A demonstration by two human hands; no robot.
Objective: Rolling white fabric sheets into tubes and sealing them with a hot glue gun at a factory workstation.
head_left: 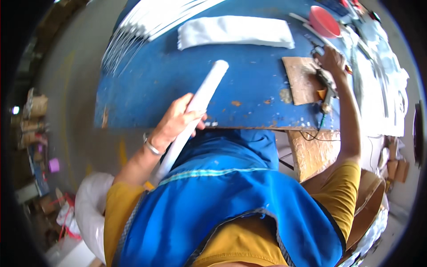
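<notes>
My left hand (178, 119) grips a long white tube (205, 91) near its middle; the tube slants from my lap up over the front edge of the blue table (155, 84). My right hand (330, 57) reaches out to the right side of the table and rests on a dark hand tool (327, 86) with a cord, which lies along a small wooden board (300, 78). A silver bracelet sits on my left wrist. I wear a blue apron over a yellow shirt.
A folded white sheet (235, 32) lies at the table's far side, a bundle of thin white rods (142, 26) at the far left, a pink bowl (324, 21) at the far right. White papers (382, 84) cover the right. Boxes and clutter stand on the floor at left.
</notes>
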